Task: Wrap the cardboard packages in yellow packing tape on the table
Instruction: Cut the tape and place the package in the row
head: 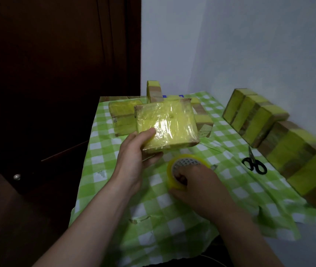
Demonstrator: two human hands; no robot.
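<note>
My left hand (134, 151) grips a flat cardboard package (170, 122) by its near left corner and holds it tilted above the table. Its top face is covered in shiny yellow tape. My right hand (197, 182) holds a roll of yellow packing tape (184, 162) just below and in front of the package, with fingers inside the roll's core. The roll rests on or just above the green checked tablecloth (153, 218).
Several taped packages (122, 116) lie behind the held one. A row of taped packages (259, 120) stands along the right wall, reaching the near right (307, 166). Black scissors (253, 162) lie at the right. A dark wooden door (57, 74) fills the left.
</note>
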